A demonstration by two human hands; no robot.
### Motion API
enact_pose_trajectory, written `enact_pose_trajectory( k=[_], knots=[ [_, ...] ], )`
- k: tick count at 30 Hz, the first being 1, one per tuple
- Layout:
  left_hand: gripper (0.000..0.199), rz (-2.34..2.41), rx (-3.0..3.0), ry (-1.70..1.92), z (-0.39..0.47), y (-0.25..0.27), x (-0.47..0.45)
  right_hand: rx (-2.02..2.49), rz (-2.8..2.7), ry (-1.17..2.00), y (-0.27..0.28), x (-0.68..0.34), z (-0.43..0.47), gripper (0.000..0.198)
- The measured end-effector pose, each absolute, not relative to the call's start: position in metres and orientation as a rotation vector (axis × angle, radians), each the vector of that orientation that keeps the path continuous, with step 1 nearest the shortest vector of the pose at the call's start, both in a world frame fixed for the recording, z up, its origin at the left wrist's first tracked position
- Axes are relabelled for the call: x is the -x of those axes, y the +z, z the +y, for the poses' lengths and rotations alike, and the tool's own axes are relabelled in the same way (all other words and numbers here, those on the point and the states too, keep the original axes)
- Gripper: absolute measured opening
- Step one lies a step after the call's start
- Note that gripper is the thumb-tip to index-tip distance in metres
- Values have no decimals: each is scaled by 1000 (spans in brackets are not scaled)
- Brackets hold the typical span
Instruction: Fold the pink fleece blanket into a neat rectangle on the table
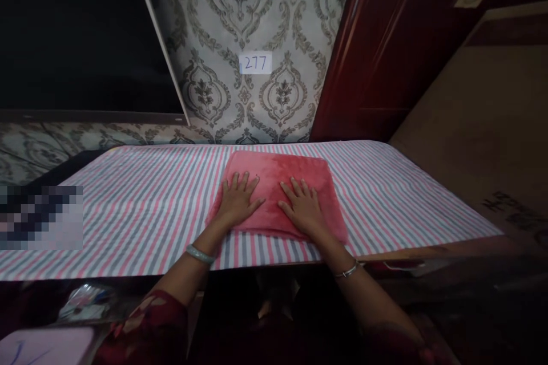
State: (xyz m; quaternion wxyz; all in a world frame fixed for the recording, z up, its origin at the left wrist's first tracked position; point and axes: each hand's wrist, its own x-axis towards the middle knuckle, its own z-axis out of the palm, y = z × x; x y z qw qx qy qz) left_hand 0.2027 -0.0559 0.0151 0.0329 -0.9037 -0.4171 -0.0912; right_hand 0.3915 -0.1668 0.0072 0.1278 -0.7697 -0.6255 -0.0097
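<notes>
A folded pink-red plush cloth (269, 211) lies flat on a striped tablecloth (141, 205), close to the front edge of the table. My left hand (238, 199) rests palm down on its left part, fingers spread. On its darker right part lies my right hand (302, 205), also flat with the fingers apart. Neither hand grips the cloth; both touch its top. A bangle circles each of my wrists. The layers of the cloth show along its front edge.
A large dark screen (85, 40) stands behind the table at the left. Patterned wallpaper with a paper label (256, 63) reading 277 is at the back. A dark red door (377, 40) and a big cardboard box (483, 108) border the right side.
</notes>
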Motion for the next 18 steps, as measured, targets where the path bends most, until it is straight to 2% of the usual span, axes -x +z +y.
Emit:
enact_pose_trajectory(
  k=[7,12,18],
  knots=[
    [64,-1435,2780,-192,-44,34,-170,2303,-1683,13,11,-423,-199,55],
    [72,-1670,2843,-571,-33,20,-144,2224,-1316,-7,-14,-452,-218,61],
    [80,-1901,2834,-962,-31,9,-128,2049,-1078,185,-27,-466,-228,71]
  ],
)
